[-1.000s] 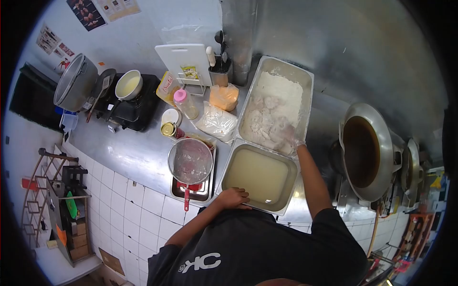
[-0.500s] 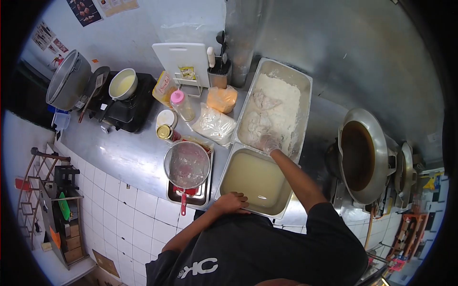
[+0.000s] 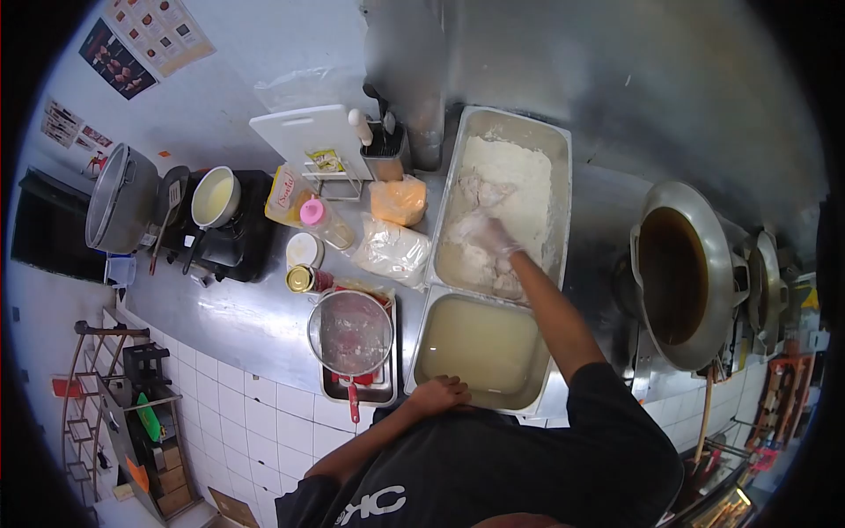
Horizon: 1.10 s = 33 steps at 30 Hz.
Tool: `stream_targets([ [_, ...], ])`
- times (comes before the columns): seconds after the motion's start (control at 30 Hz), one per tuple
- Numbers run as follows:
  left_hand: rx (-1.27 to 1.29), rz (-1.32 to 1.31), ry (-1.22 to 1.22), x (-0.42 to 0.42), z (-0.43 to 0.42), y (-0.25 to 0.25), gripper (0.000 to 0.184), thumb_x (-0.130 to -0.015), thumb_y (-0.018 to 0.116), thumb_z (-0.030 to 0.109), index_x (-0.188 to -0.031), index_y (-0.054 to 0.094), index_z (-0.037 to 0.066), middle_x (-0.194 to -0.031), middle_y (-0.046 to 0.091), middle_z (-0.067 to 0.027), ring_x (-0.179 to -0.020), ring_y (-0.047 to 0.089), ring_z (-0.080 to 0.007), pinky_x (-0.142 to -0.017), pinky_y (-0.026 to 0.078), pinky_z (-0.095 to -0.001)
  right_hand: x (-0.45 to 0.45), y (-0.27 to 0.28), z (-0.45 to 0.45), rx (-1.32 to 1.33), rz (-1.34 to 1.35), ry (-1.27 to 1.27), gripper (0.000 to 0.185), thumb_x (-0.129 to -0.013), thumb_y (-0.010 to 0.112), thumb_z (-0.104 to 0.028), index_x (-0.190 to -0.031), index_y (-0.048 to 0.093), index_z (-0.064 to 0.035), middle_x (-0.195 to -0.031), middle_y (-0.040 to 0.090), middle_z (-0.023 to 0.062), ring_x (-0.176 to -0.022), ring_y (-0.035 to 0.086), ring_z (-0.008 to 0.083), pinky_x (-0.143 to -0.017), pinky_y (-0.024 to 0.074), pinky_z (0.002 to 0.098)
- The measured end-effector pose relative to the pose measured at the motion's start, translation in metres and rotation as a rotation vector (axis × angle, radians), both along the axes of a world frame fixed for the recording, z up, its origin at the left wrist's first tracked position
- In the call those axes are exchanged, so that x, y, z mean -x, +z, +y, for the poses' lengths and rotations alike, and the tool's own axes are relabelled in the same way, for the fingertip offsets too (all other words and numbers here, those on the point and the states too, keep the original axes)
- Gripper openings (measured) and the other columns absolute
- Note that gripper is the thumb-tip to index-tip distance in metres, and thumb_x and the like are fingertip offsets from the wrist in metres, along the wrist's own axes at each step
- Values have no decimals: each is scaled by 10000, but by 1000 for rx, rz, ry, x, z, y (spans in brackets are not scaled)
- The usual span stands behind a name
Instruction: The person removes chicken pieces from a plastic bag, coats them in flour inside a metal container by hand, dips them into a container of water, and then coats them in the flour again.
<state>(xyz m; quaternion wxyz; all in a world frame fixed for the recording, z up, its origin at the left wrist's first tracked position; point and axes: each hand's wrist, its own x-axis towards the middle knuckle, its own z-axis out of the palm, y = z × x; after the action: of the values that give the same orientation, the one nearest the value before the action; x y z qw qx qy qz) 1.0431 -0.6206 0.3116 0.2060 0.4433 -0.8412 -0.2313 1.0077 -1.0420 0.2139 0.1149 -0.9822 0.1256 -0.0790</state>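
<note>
My right hand (image 3: pixel 493 236), in a clear glove, is down in the deep metal tray of white flour (image 3: pixel 565 189). Its fingers touch the floury mass; flour and blur hide whether they grip a piece. Lumpy flour-coated pieces (image 3: pixel 484 191) lie just beyond it, and more lie near the tray's front end. My bare left hand (image 3: pixel 440 396) holds the near left rim of a second metal tray (image 3: pixel 537 374), its fingers curled over the edge. Pale cloudy liquid (image 3: pixel 475 339) fills part of that tray, which adjoins the flour tray.
Left of the trays are a sieve (image 3: pixel 350 333) over a small tray, a bag of white powder (image 3: pixel 393 253), an orange bag (image 3: pixel 399 201), a pink-capped bottle (image 3: pixel 326 223) and a pot (image 3: pixel 216 198) on a stove. A wide pan of dark liquid (image 3: pixel 673 275) stands right.
My right hand moved from the flour tray's front right corner to its front, then farther in among the pieces. My left hand stays at the liquid tray's rim. The view has shifted slightly.
</note>
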Motion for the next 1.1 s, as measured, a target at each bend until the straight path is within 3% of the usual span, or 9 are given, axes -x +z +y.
stream_targets([
  [0.03, -1, 4, 6, -2, -4, 1, 299, -885, 643, 415, -842, 593, 123, -839, 581, -31, -856, 624, -224, -749, 531, -371, 8, 12, -13, -1, 4, 6, 309, -838, 633, -219, -1093, 663, -46, -1026, 684, 197, -978, 659, 338, -891, 512, 422],
  [0.1, -30, 25, -2, -1, -1, 3, 198, -878, 631, 322, -887, 591, 128, -880, 576, -31, -887, 615, -213, -751, 535, -364, 40, 18, -40, -317, 24, -86, 354, -856, 634, -243, -1146, 642, -39, -1055, 672, 212, -1032, 638, 368, -940, 496, 417],
  [0.3, -48, -40, -74, -7, -1, -10, 159, -845, 601, 242, -965, 604, 137, -923, 578, -31, -917, 621, -205, -765, 531, -352, 79, -30, -98, -214, 718, -384, 374, -888, 619, -223, -1216, 616, -43, -1145, 646, 219, -1119, 599, 348, -995, 463, 399],
  [0.47, -32, -10, -76, -9, 0, -17, 161, -848, 579, 218, -988, 600, 143, -945, 579, -33, -934, 622, -205, -759, 534, -348, 112, -28, -93, -193, 875, -464, 351, -887, 614, -210, -1204, 623, -58, -1161, 643, 202, -1134, 587, 336, -999, 454, 399],
  [0.63, -63, -25, -120, -10, -1, -24, 266, -828, 586, 211, -1089, 598, 162, -1001, 579, -37, -967, 614, -211, -746, 537, -361, 130, 25, -65, -274, 690, -555, 329, -887, 609, -196, -1191, 630, -72, -1177, 640, 185, -1149, 575, 324, -1004, 445, 399],
  [0.8, -73, 1, -116, -10, 0, -23, 212, -853, 594, 254, -1035, 615, 149, -990, 594, -42, -952, 620, -213, -734, 538, -372, 115, 112, -17, -699, -47, -578, 332, -876, 598, -167, -1194, 637, -81, -1177, 656, 167, -1150, 589, 323, -994, 453, 397],
  [0.93, -49, 78, -77, -8, 0, -19, 222, -886, 610, 343, -972, 614, 138, -933, 594, -44, -916, 628, -221, -730, 539, -379, 136, 51, -44, -431, 89, -481, 328, -860, 574, -142, -1170, 652, -71, -1142, 680, 160, -1117, 624, 337, -998, 459, 382],
  [1.03, -37, 90, -55, -5, 0, -22, 303, -897, 618, 431, -926, 605, 130, -884, 594, -47, -887, 633, -232, -733, 540, -387, 134, 32, -46, -238, 118, -577, 286, -890, 550, -195, -1089, 680, -36, -1045, 702, 207, -1009, 662, 374, -895, 507, 399],
  [1.1, -29, 85, -44, -5, 0, -20, 331, -895, 623, 455, -900, 597, 125, -869, 596, -49, -872, 635, -238, -735, 541, -389, 123, 18, -46, 98, 662, -464, 279, -870, 546, -198, -1017, 699, -16, -1027, 704, 214, -994, 676, 350, -880, 514, 402],
])
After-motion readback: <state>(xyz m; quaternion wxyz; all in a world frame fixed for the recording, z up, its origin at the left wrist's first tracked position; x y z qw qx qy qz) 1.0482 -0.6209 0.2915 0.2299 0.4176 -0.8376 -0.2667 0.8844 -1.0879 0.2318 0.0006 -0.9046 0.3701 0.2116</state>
